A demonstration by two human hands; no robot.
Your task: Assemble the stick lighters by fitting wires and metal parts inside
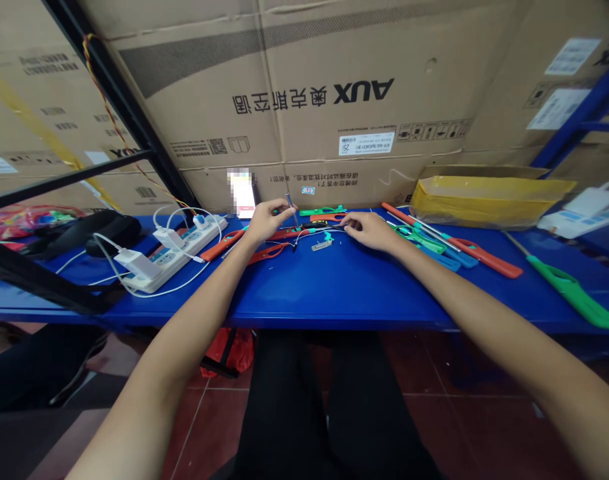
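Note:
My left hand [270, 220] is closed around a slim grey-blue pen-like tool [288, 199] that stands nearly upright. Its lower end is near a red lighter handle [288, 234] lying on the table. My right hand [368, 231] pinches at the other end of this group; its fingertips touch something dark and small that I cannot make out. Between the hands lie a small clear piece [321, 246] with a teal part and thin wires. An orange handle [268, 253] lies below my left hand, and a green handle [314, 212] lies behind.
Several long lighters, such as a red one [484, 257] and a green one [574, 290], lie at right. A power strip [184, 253] with white chargers and cables is at left. A phone [244, 197] leans against cardboard [309, 60]. A yellow-taped box [484, 203] stands behind.

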